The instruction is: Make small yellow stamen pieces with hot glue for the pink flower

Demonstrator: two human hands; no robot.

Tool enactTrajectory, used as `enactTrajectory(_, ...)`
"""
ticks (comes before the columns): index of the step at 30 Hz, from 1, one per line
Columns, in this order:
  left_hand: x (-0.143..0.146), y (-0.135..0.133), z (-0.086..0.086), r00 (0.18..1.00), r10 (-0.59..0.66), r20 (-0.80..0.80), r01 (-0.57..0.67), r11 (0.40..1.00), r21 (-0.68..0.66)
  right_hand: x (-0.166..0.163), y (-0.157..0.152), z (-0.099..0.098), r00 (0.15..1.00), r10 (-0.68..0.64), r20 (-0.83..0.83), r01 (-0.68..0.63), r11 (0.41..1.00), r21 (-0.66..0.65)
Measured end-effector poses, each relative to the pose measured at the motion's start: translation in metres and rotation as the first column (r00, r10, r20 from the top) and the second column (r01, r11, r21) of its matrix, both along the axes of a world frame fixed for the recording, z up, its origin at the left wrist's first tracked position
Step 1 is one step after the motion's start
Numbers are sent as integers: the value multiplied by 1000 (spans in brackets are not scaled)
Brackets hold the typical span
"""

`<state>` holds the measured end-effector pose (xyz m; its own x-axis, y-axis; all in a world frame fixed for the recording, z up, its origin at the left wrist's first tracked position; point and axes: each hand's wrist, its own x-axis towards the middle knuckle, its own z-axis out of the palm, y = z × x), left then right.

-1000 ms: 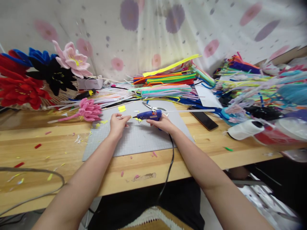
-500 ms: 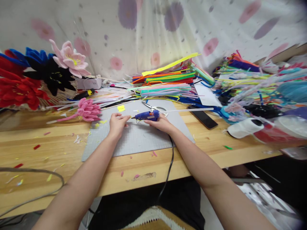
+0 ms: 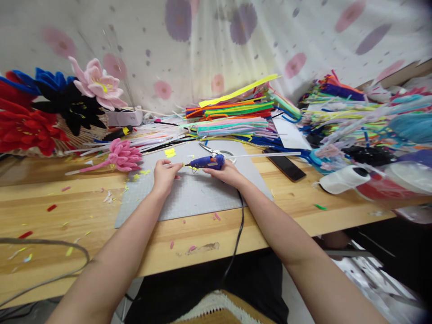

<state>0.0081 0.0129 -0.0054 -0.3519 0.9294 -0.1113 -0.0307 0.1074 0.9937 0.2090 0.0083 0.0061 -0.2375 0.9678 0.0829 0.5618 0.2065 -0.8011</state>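
My right hand [image 3: 227,172] grips a blue hot glue gun [image 3: 205,162] over the grey cutting mat [image 3: 192,193]. A long clear glue stick [image 3: 270,155] juts from the gun's back toward the right, and its black cord [image 3: 238,234] runs down off the table's front edge. The nozzle points left at my left hand [image 3: 165,174], whose fingers pinch a small pale piece I cannot make out, right at the gun's tip. A pink pipe-cleaner flower [image 3: 123,155] lies just left of the mat.
Scissors [image 3: 212,150] lie behind the gun. Stacks of coloured pipe cleaners [image 3: 236,117] fill the back and right. A black phone [image 3: 285,165], a white roll [image 3: 342,180], red, black and pink flowers [image 3: 50,112] at left, and a grey cable [image 3: 50,256] also sit on the wooden table [image 3: 77,216].
Almost nothing has moved. Both hands stay together on the mat with the gun's nozzle against the pinched piece; the view has shifted slightly.
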Motion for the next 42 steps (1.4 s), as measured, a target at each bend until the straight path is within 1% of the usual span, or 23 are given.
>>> enactTrajectory(9,1,0,1,1000,8,-2,-8,1000,-3,0,0,0,1000,9,12,-9,1000,3)
enactTrajectory(27,0,1,-2,1000,-26,-10,26,1000,3,-1,-1,2,1000,12,-2,-12,1000,1)
enactTrajectory(36,2,-2,2,999,-37,-11,37,999,-8,-1,-1,3,999,13,-30,-13,1000,7)
enactTrajectory(42,2,-2,2,999,-37,-8,37,999,-15,-1,0,2,1000,1,-30,-1,1000,12)
